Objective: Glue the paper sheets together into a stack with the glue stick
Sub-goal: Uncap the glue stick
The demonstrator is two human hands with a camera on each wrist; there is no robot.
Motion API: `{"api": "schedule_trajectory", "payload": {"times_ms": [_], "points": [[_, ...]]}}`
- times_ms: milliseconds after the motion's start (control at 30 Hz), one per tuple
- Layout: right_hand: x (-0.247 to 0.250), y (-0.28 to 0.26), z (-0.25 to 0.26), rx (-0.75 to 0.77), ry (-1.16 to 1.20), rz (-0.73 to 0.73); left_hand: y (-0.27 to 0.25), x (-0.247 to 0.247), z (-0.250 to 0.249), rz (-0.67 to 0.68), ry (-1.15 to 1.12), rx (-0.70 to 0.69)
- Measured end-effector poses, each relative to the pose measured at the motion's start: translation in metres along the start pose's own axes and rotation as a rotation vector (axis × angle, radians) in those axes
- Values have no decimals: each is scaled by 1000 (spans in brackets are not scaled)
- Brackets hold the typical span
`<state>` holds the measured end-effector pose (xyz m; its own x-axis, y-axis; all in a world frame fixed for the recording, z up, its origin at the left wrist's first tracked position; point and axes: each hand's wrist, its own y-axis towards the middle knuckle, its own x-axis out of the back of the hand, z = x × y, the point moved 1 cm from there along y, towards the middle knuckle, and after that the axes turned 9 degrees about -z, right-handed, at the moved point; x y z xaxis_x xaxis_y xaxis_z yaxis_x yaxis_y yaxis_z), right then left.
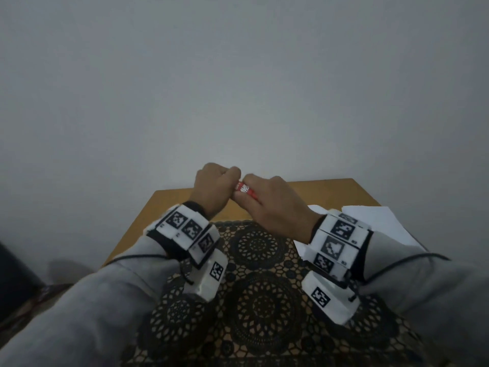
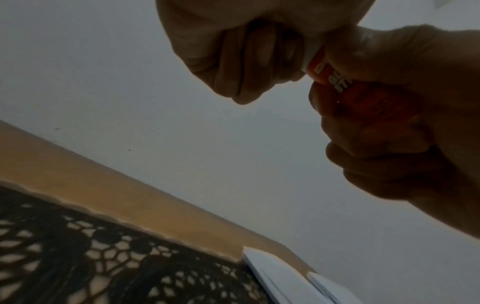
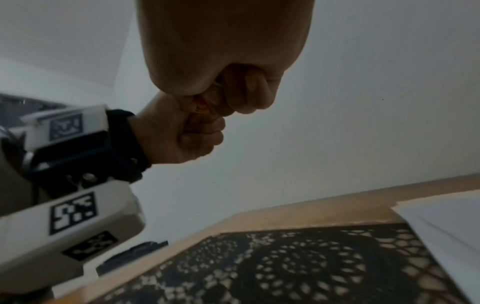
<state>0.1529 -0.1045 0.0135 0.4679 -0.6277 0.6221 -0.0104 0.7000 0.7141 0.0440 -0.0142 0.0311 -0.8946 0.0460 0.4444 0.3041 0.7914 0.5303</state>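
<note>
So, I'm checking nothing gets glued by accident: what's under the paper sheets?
The paper sheets lie on the wooden table, overlapping the black lace mat. Anything else beneath is covered.

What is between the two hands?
The red glue stick, gripped by the left hand and right hand; the head view shows it.

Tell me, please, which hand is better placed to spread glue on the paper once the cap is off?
Probably the right hand: it grips the red glue stick body, and the paper sheets lie on its side. The left hand only grips the cap end.
</note>
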Motion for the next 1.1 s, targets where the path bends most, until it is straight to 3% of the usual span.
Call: {"api": "schedule_trajectory", "payload": {"times_ms": [67, 167, 233, 333, 500, 567, 700, 900, 1100], "points": [[11, -1, 1, -87, 104, -46, 19, 31, 10, -41, 248, -96], [37, -18, -21, -247, 178, -79, 49, 92, 34, -172, 358, -131], [43, -30, -38, -302, 101, -12, 46, 95, 27, -211, 410, -140], [34, -33, -42, -302, 51, 38, 35, 72, 28, 40, 517, -39], [37, -36, -42, -142, -129, 49, 39, 52, 77, 290, 800, 32], [39, -37, -47, -50, -269, -13, 41, 45, 94, 356, 868, 43], [36, -36, -54, 97, -411, -184, 46, 35, 125, 371, 956, 73], [19, -29, -52, 315, -295, -193, 59, 32, 151, 392, 988, 89], [7, -33, -51, 272, -173, -112, 59, 30, 172, 383, 968, 65]]}}
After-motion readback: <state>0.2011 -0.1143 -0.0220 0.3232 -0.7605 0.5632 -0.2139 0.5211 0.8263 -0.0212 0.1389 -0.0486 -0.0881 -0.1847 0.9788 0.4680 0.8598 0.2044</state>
